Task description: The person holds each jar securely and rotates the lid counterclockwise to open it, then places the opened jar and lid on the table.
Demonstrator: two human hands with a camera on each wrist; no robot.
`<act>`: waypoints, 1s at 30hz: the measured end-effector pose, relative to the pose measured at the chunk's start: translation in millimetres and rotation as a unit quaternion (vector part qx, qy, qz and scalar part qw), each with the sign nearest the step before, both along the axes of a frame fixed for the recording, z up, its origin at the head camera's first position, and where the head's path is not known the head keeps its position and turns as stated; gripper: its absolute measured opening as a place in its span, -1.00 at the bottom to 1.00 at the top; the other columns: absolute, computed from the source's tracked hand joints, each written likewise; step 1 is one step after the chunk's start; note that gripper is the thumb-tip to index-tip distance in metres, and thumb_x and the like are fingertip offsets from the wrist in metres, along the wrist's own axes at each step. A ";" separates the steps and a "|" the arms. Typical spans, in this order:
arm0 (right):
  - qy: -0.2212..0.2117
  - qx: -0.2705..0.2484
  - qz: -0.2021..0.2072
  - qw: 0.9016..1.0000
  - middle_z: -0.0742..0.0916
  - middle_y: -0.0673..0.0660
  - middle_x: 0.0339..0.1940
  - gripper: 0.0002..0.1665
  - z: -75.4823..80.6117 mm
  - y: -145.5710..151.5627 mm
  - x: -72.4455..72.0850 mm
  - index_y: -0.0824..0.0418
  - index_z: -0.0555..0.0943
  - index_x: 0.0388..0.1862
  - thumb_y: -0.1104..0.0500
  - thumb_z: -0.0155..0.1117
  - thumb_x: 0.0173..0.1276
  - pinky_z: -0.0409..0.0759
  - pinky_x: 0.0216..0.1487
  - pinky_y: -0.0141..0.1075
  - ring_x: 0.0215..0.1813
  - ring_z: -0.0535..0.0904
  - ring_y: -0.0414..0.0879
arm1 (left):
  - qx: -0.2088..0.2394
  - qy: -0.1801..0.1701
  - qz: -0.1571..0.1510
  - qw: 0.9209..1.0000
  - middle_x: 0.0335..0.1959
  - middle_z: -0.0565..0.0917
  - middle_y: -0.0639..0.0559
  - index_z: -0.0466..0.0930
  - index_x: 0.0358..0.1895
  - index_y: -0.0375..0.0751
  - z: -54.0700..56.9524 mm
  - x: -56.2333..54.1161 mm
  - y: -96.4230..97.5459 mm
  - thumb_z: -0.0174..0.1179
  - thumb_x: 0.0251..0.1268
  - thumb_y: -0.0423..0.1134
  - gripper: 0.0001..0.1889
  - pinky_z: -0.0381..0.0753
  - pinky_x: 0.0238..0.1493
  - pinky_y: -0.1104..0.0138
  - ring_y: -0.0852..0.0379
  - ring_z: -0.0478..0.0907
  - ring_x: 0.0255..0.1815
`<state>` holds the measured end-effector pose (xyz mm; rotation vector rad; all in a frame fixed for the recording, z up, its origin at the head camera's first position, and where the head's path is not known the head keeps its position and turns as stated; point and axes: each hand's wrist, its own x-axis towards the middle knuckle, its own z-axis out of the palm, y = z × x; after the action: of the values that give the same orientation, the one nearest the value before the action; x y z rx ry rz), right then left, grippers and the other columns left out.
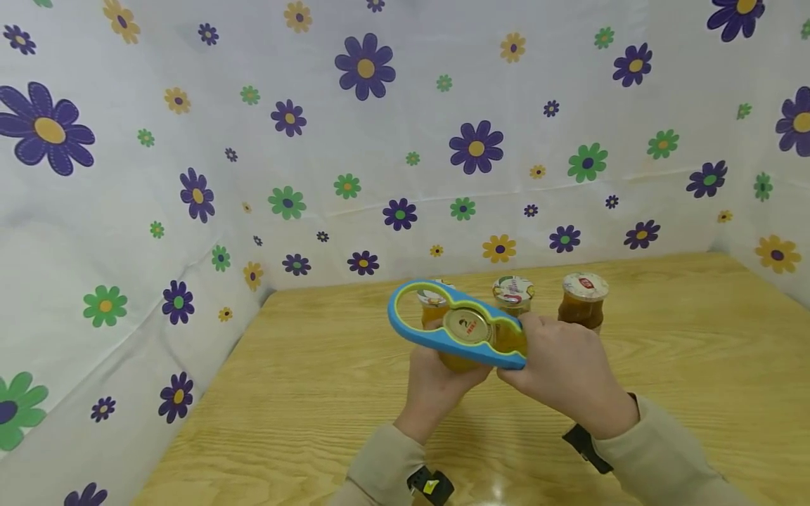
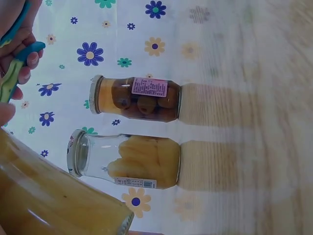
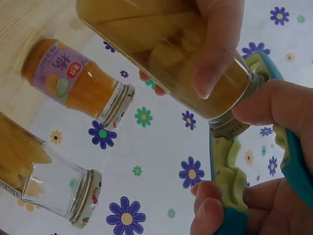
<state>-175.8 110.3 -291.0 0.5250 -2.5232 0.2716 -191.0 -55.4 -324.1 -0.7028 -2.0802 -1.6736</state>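
Observation:
In the head view my left hand [image 1: 436, 385] grips a glass jar of yellow fruit pieces [image 3: 161, 56] from below. The jar is tilted, its gold metal lid [image 1: 468, 325] facing up toward me. Around that lid sits a blue and lime-green jar opener [image 1: 443, 343], one of its scalloped openings framing the lid. My right hand [image 1: 566, 362] holds the opener by its right end. In the right wrist view the right thumb is at the lid's edge, and the opener's two arms [image 3: 227, 171] lie on either side of the jar's neck.
Behind my hands three more lidded jars stand on the wooden table [image 1: 304, 414]: an orange-filled jar [image 3: 73, 81], a jar of pale fruit [image 2: 146, 159] and a jar of dark round fruit [image 2: 142, 100]. A flower-patterned cloth [image 1: 405, 126] hangs behind and at the sides.

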 end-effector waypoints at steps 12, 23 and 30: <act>0.041 0.017 0.038 0.998 0.31 -0.07 -0.79 -0.61 0.4 6.8 -2.5 0.17 0.34 -0.62 0.00 0.33 -0.21 0.14 -0.78 -0.41 -0.77 0.16 -0.25 | -0.036 0.050 0.040 0.997 -0.19 0.58 -0.11 0.39 -0.05 -0.34 -1.1 4.9 3.4 0.31 -0.31 -0.51 -0.44 0.49 -0.12 0.22 0.06 0.50 -0.16; 0.041 0.027 0.046 0.998 0.29 -0.07 -0.80 -0.62 1.0 8.3 -4.0 0.16 0.32 -0.66 0.01 0.34 -0.24 0.11 -0.78 -0.43 -0.77 0.15 -0.25 | -0.038 0.038 0.025 0.998 -0.16 0.58 -0.11 0.41 -0.06 -0.35 -3.6 5.0 2.1 0.31 -0.29 -0.52 -0.46 0.49 -0.10 0.22 0.05 0.50 -0.14; 0.050 0.040 0.059 0.996 0.30 -0.07 -0.81 -0.61 1.1 10.2 -5.8 0.18 0.35 -0.64 0.00 0.35 -0.22 0.12 -0.79 -0.43 -0.78 0.15 -0.25 | -0.032 0.019 0.012 0.999 -0.15 0.57 -0.13 0.40 -0.05 -0.36 -4.0 4.1 0.8 0.31 -0.28 -0.52 -0.46 0.48 -0.10 0.22 0.04 0.49 -0.13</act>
<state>-181.6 120.5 -289.9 0.7023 -2.4174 0.1845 -186.9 -54.6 -328.1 -0.7215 -2.1148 -1.5746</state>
